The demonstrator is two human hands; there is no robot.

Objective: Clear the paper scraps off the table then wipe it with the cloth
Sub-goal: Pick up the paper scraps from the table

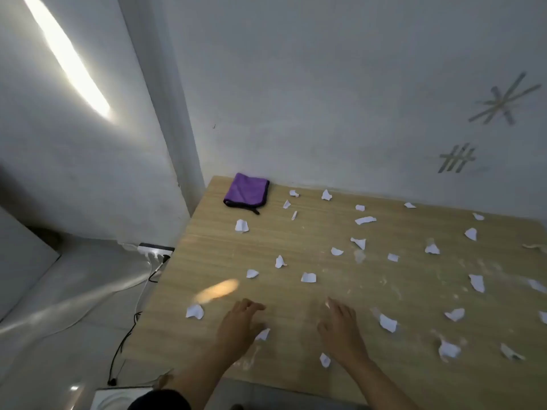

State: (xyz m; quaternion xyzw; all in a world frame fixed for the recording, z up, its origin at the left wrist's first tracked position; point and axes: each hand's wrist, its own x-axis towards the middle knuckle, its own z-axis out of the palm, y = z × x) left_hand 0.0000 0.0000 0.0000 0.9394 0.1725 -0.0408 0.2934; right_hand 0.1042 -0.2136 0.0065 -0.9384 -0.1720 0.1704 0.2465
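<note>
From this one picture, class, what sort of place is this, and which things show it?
Probably a plain indoor room, perhaps a home workspace: a wooden table sits in a corner of bare white walls, and a power strip with cables lies on the floor beside it.

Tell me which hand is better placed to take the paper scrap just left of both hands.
Left. The left hand is right beside that scrap, with relaxed fingers. The right hand is farther away and would have to cross the left one.

paper scraps (308, 277), table (207, 255), purple cloth (246, 190)
</note>
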